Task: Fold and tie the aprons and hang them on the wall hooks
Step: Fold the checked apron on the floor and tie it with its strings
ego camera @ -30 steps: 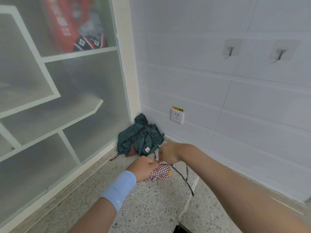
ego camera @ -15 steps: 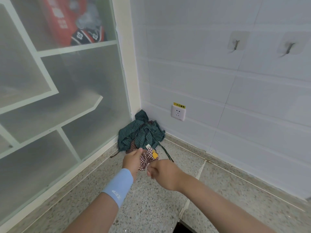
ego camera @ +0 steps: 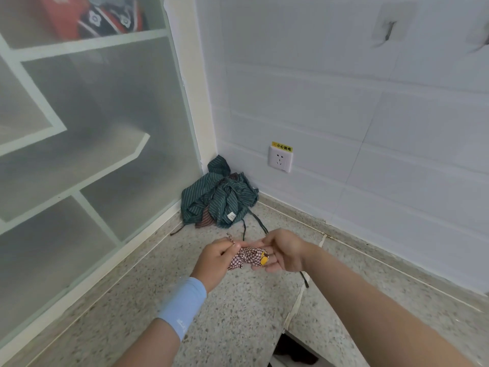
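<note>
Sitting on speckled stone counter (ego camera: pixel 238 327), by white tiled wall (ego camera: pixel 344 102): striped apron (ego camera: pixel 225 197).

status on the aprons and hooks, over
The left hand and right hand both grip the checked apron, bunched, over the counter. Second, striped apron heaped in the corner. Wall hook bare, nothing blocking it.

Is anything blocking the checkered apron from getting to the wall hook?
Nothing visible does. Left hand and right hand hold the checkered apron low, and only tiled wall lies up to the empty hook.
</note>
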